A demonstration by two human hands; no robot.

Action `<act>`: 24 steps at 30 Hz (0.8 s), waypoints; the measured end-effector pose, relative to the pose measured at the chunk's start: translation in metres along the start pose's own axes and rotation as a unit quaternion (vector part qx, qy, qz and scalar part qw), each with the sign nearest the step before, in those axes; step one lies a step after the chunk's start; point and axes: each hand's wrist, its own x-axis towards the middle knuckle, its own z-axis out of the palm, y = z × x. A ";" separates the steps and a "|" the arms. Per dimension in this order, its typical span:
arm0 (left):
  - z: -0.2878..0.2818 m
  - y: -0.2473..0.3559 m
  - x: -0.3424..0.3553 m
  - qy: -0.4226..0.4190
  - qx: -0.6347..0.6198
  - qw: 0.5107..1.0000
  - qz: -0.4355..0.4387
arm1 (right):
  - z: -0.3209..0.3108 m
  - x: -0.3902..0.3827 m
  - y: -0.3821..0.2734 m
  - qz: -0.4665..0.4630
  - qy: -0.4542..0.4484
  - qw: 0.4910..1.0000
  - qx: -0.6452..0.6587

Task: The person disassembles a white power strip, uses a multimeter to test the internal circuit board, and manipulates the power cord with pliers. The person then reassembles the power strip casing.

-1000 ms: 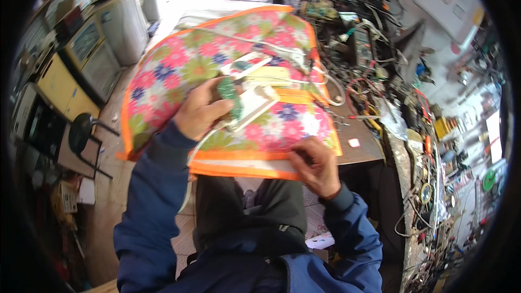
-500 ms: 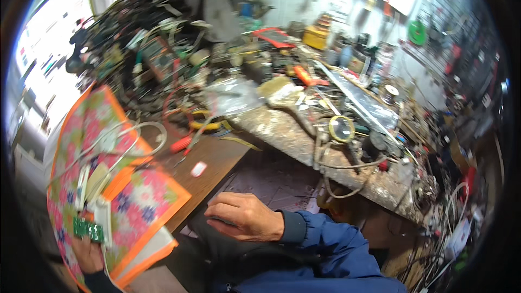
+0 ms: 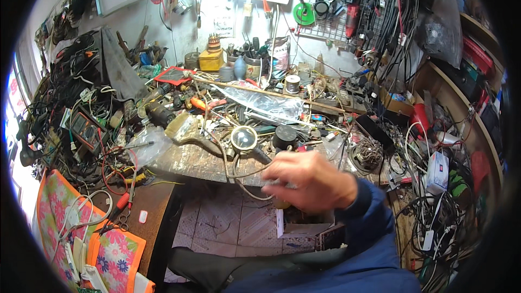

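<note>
My right hand (image 3: 306, 179) reaches over the bench's front edge, just below a magnifying glass (image 3: 243, 138) and beside loose cords (image 3: 230, 176). Its fingers are bent and blurred, and I cannot make out whether anything is in them. My left hand is out of view. At the lower left, white casing parts (image 3: 89, 276) and pale cables (image 3: 106, 195) lie on an orange-edged floral cloth (image 3: 114, 255), with a sliver of green circuit board at the frame's bottom edge.
A cluttered bench (image 3: 195, 168) carries tools, a spool (image 3: 292, 86) and a multimeter (image 3: 87, 133). A brown tabletop (image 3: 157, 206) adjoins at left. Tools hang on a wall grid (image 3: 336, 27). A cardboard box (image 3: 304, 228) sits below; tangled cables (image 3: 418, 222) are at right.
My view has swung right from the floral cloth to the bench. My right hand has lifted from low by my lap to the bench edge. My left hand, earlier holding the circuit board, has left view.
</note>
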 end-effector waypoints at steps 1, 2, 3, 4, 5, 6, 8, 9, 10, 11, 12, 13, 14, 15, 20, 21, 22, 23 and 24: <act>0.002 0.000 0.000 0.001 0.001 1.000 0.002 | -0.016 -0.004 0.007 0.031 -0.006 0.999 -0.013; 0.001 0.002 -0.003 0.002 0.005 1.000 0.004 | -0.031 -0.007 0.023 0.029 0.005 0.998 -0.053; 0.001 0.005 -0.007 0.007 0.010 1.000 0.007 | -0.046 -0.009 0.042 0.038 0.014 0.995 -0.093; 0.001 0.007 -0.007 0.008 0.012 1.000 0.006 | -0.070 -0.012 0.057 0.087 -0.009 0.986 -0.141; 0.000 0.008 -0.010 0.014 0.016 1.000 0.003 | -0.084 -0.015 0.083 0.161 0.023 0.981 -0.105; 0.002 0.005 -0.007 0.008 0.014 1.000 0.000 | -0.106 -0.024 0.102 0.228 0.044 0.962 -0.143; 0.006 0.002 -0.005 0.004 0.011 1.000 0.001 | -0.143 -0.047 0.163 0.373 0.086 0.914 -0.132; 0.009 0.002 -0.003 0.002 0.012 1.000 0.001 | -0.161 -0.055 0.183 0.426 0.100 0.891 -0.123; 0.011 0.002 -0.003 0.001 0.014 1.000 0.003 | -0.173 -0.066 0.219 0.494 0.133 0.857 -0.052; 0.010 0.004 -0.005 0.005 0.017 1.000 0.006 | -0.181 -0.076 0.256 0.536 0.185 0.823 0.020; 0.009 0.007 -0.010 0.011 0.021 1.000 0.008 | -0.183 -0.078 0.283 0.547 0.248 0.799 0.028; 0.008 0.006 -0.010 0.011 0.018 1.000 0.005 | -0.191 -0.087 0.310 0.552 0.282 0.784 0.019; 0.006 0.004 -0.011 0.012 0.015 1.000 0.007 | -0.201 -0.097 0.333 0.557 0.314 0.769 0.012; 0.001 0.005 -0.017 0.018 0.009 1.000 0.010 | -0.204 -0.101 0.345 0.543 0.311 0.780 0.025; -0.043 -0.007 -0.042 -0.004 -0.064 0.998 0.011 | -0.186 -0.062 0.307 0.402 0.199 0.894 -0.014; -0.042 -0.004 -0.049 -0.007 -0.079 0.997 0.010 | -0.171 -0.037 0.273 0.346 0.158 0.923 -0.054; -0.039 -0.002 -0.053 -0.008 -0.078 0.997 0.011 | -0.160 -0.017 0.231 0.320 0.108 0.941 0.001; -0.014 0.006 -0.045 0.027 -0.071 0.997 0.011 | -0.142 -0.005 0.200 0.303 0.099 0.948 0.011; -0.012 0.013 -0.042 0.013 -0.035 0.999 -0.006 | -0.125 0.008 0.171 0.282 0.099 0.954 0.017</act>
